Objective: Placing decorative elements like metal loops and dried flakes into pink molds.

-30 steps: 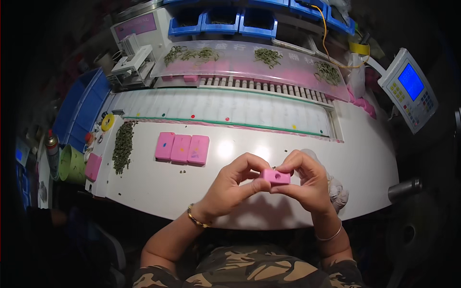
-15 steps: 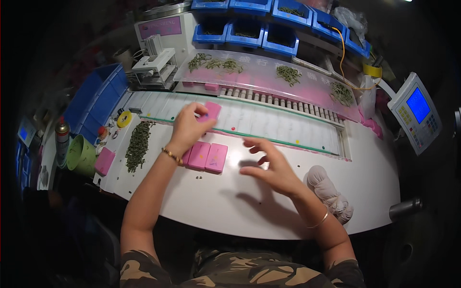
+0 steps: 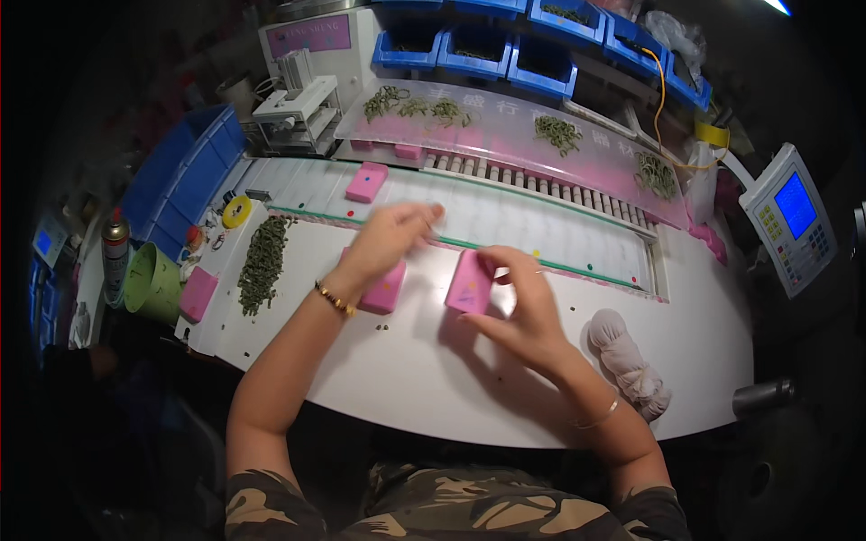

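My right hand [image 3: 523, 307] grips a pink rectangular box [image 3: 469, 282] by its edges, thumb at the near end and fingers at the far end, lifted a little off the white table. My left hand [image 3: 388, 242] is in the air, blurred, with fingers stretched toward the right and nothing seen in them. Beneath and beside it lies a pink box [image 3: 383, 290] on the table, with another partly hidden behind the wrist. On the conveyor's pale belt, beyond my left hand, rests a pink box [image 3: 367, 182] with a blue dot.
A heap of small dark green pieces [image 3: 263, 266] lies left on the table [image 3: 424, 397]. A pale cloth bundle [image 3: 629, 365] is at the right, near a keypad display [image 3: 790, 216]. Blue bins [image 3: 474, 50] stand at the back above a clear cover [image 3: 505, 117] carrying green clumps.
My left hand has let go of a pink box, now on the belt, and moved right and nearer. My right hand, empty before, has taken a pink box from the table row.
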`<state>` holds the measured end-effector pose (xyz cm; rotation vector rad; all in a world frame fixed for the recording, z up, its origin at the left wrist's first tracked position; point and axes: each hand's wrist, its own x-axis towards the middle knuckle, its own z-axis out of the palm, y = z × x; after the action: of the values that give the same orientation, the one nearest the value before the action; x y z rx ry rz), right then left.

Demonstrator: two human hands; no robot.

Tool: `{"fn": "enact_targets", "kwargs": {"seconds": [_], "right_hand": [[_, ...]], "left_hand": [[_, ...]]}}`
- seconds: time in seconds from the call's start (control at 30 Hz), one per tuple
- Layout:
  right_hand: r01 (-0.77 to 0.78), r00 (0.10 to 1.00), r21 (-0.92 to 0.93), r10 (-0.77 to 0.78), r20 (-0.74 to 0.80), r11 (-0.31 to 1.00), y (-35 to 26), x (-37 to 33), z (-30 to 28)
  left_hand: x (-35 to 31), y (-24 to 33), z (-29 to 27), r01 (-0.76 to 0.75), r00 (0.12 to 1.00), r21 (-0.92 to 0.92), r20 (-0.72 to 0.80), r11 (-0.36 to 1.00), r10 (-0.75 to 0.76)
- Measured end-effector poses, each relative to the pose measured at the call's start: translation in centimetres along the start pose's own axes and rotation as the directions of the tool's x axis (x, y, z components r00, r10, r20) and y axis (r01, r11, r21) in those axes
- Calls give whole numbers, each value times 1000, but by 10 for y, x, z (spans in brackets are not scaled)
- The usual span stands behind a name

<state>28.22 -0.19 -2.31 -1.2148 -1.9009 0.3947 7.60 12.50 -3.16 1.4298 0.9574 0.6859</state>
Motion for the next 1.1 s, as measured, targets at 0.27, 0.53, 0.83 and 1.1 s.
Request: {"fn": "enact_targets", "kwargs": {"seconds": [0.27, 0.53, 0.83, 1.1], "right_hand": [[-129, 985, 333, 160, -69, 934, -33, -35, -29], [63, 994, -85, -70, -79, 994, -43, -51, -32], [-191, 862, 811, 490, -131, 553, -40, -42, -27], [8, 997, 225, 8, -73, 974, -67, -60, -6]], "left_hand": [[-70, 19, 78, -70, 925, -343, 328, 937, 189], [-87, 28, 76, -259, 875, -113, 394, 959, 283], [-95, 21, 100, -195, 963, -546, 50, 814, 264], [-81, 25, 111, -69, 997, -819, -45, 569, 56]]}}
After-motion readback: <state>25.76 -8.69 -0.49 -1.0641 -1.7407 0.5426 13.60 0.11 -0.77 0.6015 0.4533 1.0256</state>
